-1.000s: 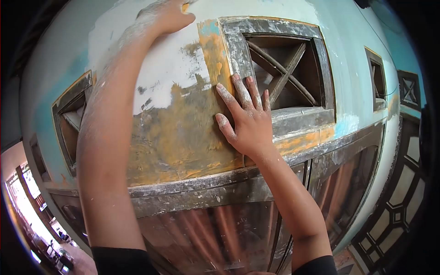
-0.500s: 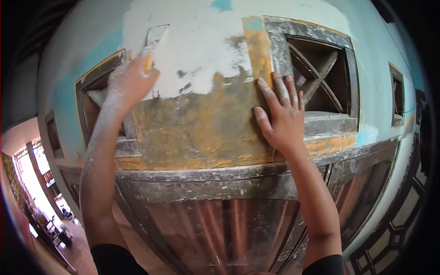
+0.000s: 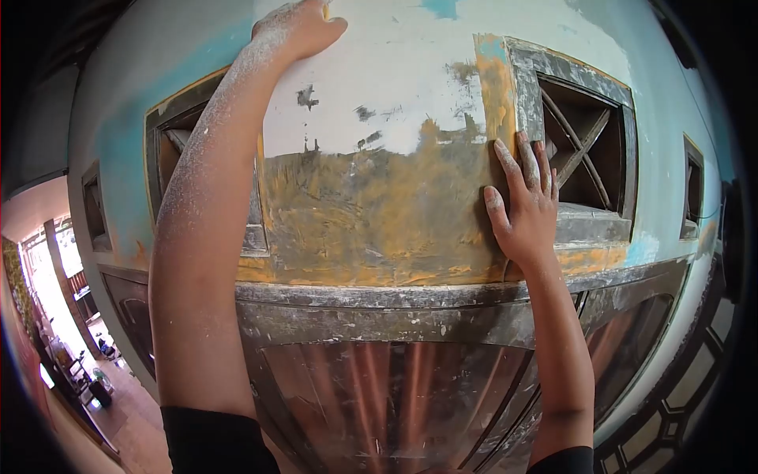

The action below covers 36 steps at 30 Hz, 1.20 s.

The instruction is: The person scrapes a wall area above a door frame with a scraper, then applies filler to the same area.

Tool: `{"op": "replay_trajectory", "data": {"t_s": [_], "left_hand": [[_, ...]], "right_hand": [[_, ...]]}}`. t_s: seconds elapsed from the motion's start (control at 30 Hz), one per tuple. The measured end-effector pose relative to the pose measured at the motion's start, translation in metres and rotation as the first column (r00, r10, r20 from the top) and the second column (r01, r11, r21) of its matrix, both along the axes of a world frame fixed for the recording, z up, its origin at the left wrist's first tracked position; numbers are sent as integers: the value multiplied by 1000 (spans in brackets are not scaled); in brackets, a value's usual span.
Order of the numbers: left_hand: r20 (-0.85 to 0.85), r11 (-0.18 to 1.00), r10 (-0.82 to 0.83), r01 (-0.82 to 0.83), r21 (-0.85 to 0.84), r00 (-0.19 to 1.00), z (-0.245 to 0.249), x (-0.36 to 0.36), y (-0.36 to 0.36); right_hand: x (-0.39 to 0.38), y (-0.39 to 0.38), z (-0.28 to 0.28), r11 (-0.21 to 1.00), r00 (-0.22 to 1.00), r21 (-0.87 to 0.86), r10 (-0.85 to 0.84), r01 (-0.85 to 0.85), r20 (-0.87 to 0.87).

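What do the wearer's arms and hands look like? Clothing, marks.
Both sleeves are black, with bare forearms below. The left hand is ungloved, partly cut off by the frame; white dust speckles it and the left forearm. The right hand is ungloved too, with white residue on its fingers and thumb. No watch shows on either wrist.

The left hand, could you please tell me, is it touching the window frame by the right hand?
Apart: the head view shows the left hand at the top, with white-patched wall plainly visible between it and the window frame.
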<state>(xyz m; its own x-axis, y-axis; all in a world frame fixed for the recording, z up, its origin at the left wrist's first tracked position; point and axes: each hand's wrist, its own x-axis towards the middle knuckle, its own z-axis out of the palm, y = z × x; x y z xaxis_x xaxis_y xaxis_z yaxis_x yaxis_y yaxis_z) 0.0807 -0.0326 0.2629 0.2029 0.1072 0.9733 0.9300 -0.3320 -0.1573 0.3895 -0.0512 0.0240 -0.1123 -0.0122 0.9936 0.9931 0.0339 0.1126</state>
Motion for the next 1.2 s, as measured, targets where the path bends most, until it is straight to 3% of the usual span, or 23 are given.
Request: {"op": "replay_trajectory", "data": {"t_s": [0.07, 0.13, 0.23, 0.4, 0.47, 0.6, 0.97, 1.03, 1.07, 1.13, 1.17, 1.2], "left_hand": [[24, 996, -88, 89, -9, 996, -9, 11, -9], [-109, 978, 170, -181, -100, 979, -22, 22, -14], [-160, 947, 271, -293, -130, 949, -65, 45, -23], [-169, 960, 245, -264, -97, 955, -22, 36, -22], [-48, 986, 84, -90, -139, 995, -6, 36, -30], [-87, 963, 175, -189, -191, 981, -23, 55, -42], [-28, 984, 116, -119, -133, 993, -17, 45, -7], [-58, 974, 226, -224, 29, 972, -7, 35, 19], [-57, 975, 223, -222, 28, 973, 1, 34, 21], [69, 999, 32, -29, -41, 997, 12, 30, -5], [91, 988, 13, 2, -156, 996, 14, 34, -20], [92, 987, 15, 0, -159, 996, 8, 40, -23]], "right_hand": [[0, 0, -1, 1000, 1000, -4, 6, -6, -5], [0, 0, 0, 1000, 1000, -3, 4, -4, -4], [0, -1, 0, 1000, 1000, 2, -5, 5, -16], [-2, -1, -1, 1000, 1000, -1, -21, 21, -10], [-2, -1, -1, 1000, 1000, -1, -25, 25, -14], [-1, -1, -1, 1000, 1000, -9, 3, -3, -12], [1, 1, -2, 1000, 1000, 10, 3, -3, -10], [1, -1, -1, 1000, 1000, -11, 5, -6, -17], [1, -1, 0, 1000, 1000, -11, 3, -3, -16], [1, -1, 0, 1000, 1000, -8, 16, -16, -15], [1, -1, 0, 1000, 1000, -9, 16, -16, -14], [1, 0, -1, 1000, 1000, -7, 17, -17, -15]]}}
